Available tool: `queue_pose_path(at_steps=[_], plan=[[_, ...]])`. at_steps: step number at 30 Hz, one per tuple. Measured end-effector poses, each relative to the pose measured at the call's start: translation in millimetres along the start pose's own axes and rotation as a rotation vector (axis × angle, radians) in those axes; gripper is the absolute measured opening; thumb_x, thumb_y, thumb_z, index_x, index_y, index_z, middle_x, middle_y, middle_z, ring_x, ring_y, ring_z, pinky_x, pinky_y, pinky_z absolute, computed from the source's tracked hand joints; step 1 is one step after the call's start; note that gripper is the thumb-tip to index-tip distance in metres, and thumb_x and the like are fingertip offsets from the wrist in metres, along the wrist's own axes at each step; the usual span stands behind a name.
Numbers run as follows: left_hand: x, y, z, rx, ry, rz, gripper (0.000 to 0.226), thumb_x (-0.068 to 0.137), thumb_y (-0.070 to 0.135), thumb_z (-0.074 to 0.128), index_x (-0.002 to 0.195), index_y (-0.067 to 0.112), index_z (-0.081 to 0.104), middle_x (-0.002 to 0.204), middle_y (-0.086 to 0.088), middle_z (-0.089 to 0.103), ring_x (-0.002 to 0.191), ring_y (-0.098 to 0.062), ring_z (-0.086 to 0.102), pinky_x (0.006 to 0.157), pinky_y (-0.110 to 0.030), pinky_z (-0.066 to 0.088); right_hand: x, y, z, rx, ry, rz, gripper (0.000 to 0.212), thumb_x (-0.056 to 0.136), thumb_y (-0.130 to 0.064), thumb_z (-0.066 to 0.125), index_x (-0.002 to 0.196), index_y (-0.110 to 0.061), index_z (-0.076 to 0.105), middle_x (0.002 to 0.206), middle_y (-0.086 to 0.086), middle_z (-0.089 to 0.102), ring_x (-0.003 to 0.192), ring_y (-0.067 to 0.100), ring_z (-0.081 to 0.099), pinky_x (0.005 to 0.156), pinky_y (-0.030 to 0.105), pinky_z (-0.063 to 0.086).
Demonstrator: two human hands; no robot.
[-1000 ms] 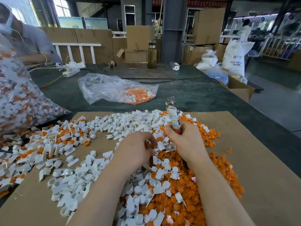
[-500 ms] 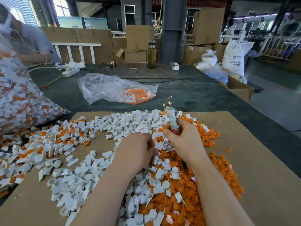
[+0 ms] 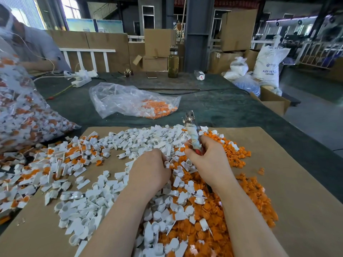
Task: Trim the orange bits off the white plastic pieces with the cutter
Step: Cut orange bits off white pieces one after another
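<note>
Two hands over white plastic pieces [image 3: 141, 140], right hand [image 3: 209, 162] grasping upright cutter [image 3: 193, 130], left hand [image 3: 150, 169] fingers curled into pile, grasp unclear

Dim factory hall, dark steel pillar [image 3: 198, 32] at centre back, stacked cardboard boxes [image 3: 159, 47] left of it and behind the green-covered counter [image 3: 222, 108], daylit windows [image 3: 71, 6] far left of the pillar, white railing [image 3: 315, 52] and grey concrete floor [image 3: 315, 117] to its right
</note>
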State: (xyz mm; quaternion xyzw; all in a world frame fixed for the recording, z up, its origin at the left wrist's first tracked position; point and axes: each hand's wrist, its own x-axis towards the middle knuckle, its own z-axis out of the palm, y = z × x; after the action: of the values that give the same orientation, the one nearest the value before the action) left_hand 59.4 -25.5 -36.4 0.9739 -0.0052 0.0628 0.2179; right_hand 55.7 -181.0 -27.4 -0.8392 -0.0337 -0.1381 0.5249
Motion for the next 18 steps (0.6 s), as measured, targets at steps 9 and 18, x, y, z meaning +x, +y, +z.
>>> queue_pose_path(at_steps=[9, 18], plan=[[-2, -1, -2, -0.053, -0.01, 0.031, 0.018, 0.084, 0.017, 0.064, 0.098, 0.023, 0.053, 0.089, 0.006, 0.059, 0.085, -0.015, 0.055, 0.065, -0.027, 0.042, 0, 1, 2, -0.05, -0.005, -0.052, 0.006, 0.088, -0.021, 0.066, 0.091, -0.023, 0.062, 0.077, -0.013, 0.06, 0.072, -0.009, 0.056, 0.053, 0.011, 0.041], [-3, 7, -24, -0.733, 0.055, -0.118, 0.026, 0.083, 0.01, 0.071, 0.09, 0.034, 0.065, 0.078, -0.001, 0.069, 0.062, -0.014, 0.063, 0.058, -0.024, 0.051, -2, -2, -1, 0.042, 0.01, -0.112, 0.012, 0.088, -0.018, 0.069, 0.085, -0.027, 0.062, 0.072, -0.013, 0.061, 0.069, -0.006, 0.058, 0.058, 0.008, 0.043]])
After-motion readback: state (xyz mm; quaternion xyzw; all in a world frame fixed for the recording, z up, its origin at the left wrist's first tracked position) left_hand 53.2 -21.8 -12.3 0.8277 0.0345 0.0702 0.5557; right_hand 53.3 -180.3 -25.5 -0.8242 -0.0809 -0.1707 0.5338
